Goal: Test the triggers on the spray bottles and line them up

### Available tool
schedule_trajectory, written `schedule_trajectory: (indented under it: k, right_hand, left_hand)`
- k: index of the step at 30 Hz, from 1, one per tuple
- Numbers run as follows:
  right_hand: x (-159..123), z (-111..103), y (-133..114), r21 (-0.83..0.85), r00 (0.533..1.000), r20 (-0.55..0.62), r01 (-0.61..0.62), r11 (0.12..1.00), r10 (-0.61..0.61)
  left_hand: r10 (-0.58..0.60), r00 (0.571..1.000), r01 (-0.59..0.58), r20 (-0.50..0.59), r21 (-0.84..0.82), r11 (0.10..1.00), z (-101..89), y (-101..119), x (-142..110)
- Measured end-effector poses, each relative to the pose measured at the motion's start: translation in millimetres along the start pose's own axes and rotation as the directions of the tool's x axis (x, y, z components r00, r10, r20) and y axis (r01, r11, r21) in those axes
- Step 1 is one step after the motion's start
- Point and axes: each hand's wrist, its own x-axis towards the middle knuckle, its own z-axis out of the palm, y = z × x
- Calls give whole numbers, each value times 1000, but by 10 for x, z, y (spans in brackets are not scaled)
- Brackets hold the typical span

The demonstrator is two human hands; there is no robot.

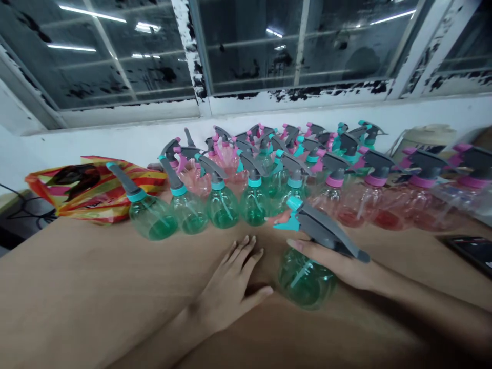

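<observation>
My right hand (338,259) is wrapped round the neck of a green spray bottle (305,279) with a grey trigger head and a teal nozzle, which stands on the brown table (96,287). A fingertip rests near the nozzle. My left hand (230,287) lies flat on the table just left of that bottle, fingers stretched out, holding nothing. Behind both hands stand rows of several green spray bottles (221,205) and several pink spray bottles (361,202).
A red and yellow striped plastic bag (92,192) lies at the back left. A dark flat object (474,251) sits at the right edge. A white wall and windows (246,51) close off the far side.
</observation>
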Motion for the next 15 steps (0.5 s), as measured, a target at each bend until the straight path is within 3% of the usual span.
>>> schedule_trajectory:
  k: [3, 15]
  right_hand:
    - [3, 4, 16, 16, 998, 60, -27, 1000, 26]
    - [-20, 29, -35, -2, 999, -26, 21, 1000, -21]
  left_hand:
    - [8, 1000, -8, -11, -5, 1000, -4, -16, -15]
    - [16, 1000, -16, -8, 14, 1000, -49, -22, -24]
